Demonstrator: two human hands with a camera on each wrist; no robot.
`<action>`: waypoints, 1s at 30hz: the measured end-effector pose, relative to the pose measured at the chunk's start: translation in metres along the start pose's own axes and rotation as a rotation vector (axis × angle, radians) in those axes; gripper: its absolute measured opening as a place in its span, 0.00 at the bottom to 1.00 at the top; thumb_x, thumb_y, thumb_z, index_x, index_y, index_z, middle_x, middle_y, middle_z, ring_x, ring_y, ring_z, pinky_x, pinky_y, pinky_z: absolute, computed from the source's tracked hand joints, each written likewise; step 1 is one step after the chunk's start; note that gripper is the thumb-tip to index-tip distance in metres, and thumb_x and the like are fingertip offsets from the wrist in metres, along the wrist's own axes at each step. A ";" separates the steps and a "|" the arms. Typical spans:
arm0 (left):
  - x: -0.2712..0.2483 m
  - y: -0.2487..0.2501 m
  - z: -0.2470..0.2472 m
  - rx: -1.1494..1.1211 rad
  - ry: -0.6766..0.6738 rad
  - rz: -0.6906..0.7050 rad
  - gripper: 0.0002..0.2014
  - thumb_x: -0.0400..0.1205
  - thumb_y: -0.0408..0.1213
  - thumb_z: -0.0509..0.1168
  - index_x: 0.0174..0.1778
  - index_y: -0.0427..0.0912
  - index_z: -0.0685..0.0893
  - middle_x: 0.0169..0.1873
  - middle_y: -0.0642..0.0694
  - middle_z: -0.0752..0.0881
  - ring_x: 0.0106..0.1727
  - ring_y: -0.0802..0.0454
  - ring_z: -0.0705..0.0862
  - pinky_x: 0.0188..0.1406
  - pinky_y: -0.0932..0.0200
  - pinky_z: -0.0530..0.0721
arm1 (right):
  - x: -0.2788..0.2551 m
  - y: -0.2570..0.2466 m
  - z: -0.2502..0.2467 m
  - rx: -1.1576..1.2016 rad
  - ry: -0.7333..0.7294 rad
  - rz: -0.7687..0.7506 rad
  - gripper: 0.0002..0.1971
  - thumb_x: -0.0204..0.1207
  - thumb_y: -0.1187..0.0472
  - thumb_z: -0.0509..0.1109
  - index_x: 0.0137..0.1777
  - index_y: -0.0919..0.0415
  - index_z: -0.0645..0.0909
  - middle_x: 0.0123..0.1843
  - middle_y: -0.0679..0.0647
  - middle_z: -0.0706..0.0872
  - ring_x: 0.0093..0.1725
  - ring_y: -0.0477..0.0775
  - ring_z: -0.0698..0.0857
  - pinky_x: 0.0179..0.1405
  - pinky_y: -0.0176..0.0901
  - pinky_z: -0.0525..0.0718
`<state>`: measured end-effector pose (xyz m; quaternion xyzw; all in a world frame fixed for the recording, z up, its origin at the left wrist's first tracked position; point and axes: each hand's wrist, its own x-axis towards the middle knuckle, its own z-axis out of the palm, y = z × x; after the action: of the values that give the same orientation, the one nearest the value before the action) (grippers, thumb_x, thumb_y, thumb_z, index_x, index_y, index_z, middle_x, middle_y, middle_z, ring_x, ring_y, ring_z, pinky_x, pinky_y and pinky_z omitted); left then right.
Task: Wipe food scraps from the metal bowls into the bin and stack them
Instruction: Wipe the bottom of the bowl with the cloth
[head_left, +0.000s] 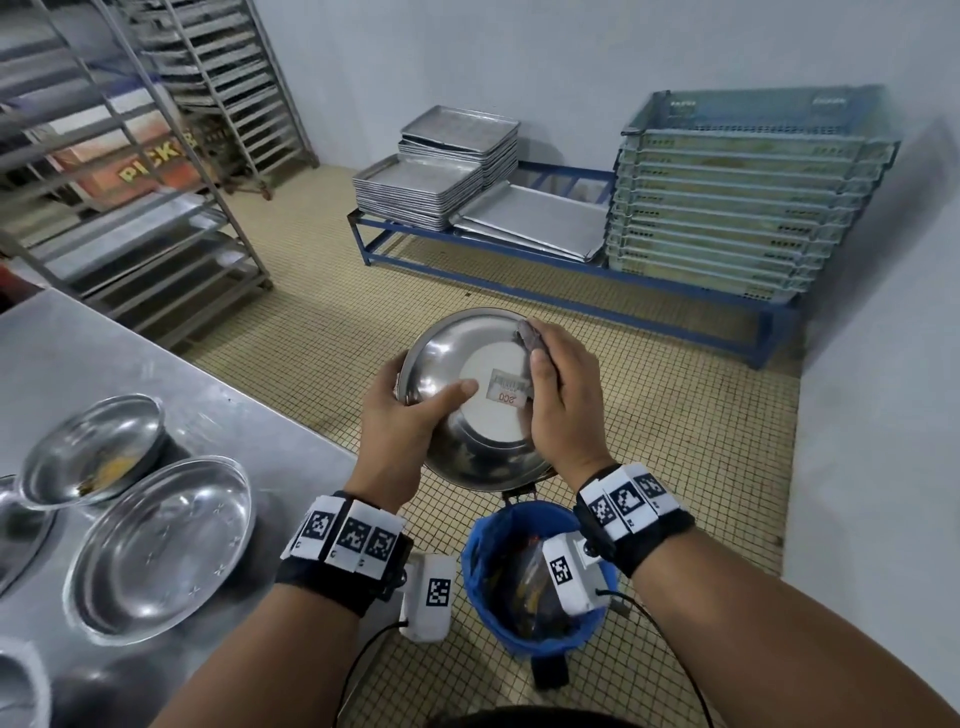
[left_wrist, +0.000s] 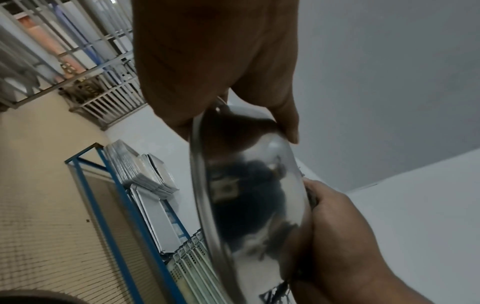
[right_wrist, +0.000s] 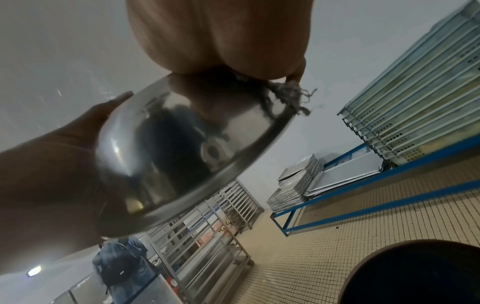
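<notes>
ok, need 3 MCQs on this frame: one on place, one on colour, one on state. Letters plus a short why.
1. Where is the held metal bowl?
A. over the bin
B. on the steel table
C. on the tray stack

2. What colour is the bin liner?
A. red
B. blue
C. white

3. How does the held bowl face?
A. upright
B. base toward the camera
C. nested in another bowl

Answers:
1 A, the left hand and right hand hold it above the bin.
2 B, the liner at the rim is blue.
3 B, the stickered base shows in the head view.
</notes>
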<state>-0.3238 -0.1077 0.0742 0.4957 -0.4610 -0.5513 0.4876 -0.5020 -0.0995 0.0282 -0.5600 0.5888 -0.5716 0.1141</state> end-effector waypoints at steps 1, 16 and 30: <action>0.000 0.000 0.000 -0.020 -0.004 0.002 0.45 0.59 0.47 0.88 0.74 0.50 0.80 0.60 0.45 0.91 0.56 0.41 0.94 0.55 0.36 0.94 | 0.001 0.000 0.000 -0.005 -0.006 -0.008 0.23 0.89 0.50 0.53 0.77 0.57 0.79 0.74 0.50 0.81 0.72 0.53 0.75 0.73 0.58 0.76; 0.004 -0.016 -0.007 -0.104 0.166 0.015 0.33 0.69 0.33 0.86 0.70 0.47 0.82 0.55 0.41 0.92 0.48 0.45 0.96 0.40 0.52 0.94 | -0.053 0.022 0.003 -0.274 -0.216 -0.245 0.26 0.91 0.50 0.50 0.89 0.51 0.61 0.91 0.52 0.56 0.91 0.57 0.50 0.85 0.72 0.59; 0.017 -0.017 -0.011 -0.120 0.169 0.035 0.31 0.68 0.36 0.85 0.66 0.52 0.82 0.57 0.43 0.91 0.51 0.42 0.95 0.44 0.47 0.94 | -0.048 0.017 0.015 -0.215 -0.215 -0.226 0.27 0.92 0.52 0.49 0.90 0.54 0.55 0.92 0.53 0.52 0.91 0.55 0.50 0.86 0.68 0.60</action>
<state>-0.3150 -0.1228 0.0544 0.5023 -0.3931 -0.5254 0.5631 -0.4824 -0.0747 -0.0141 -0.6894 0.5643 -0.4514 0.0510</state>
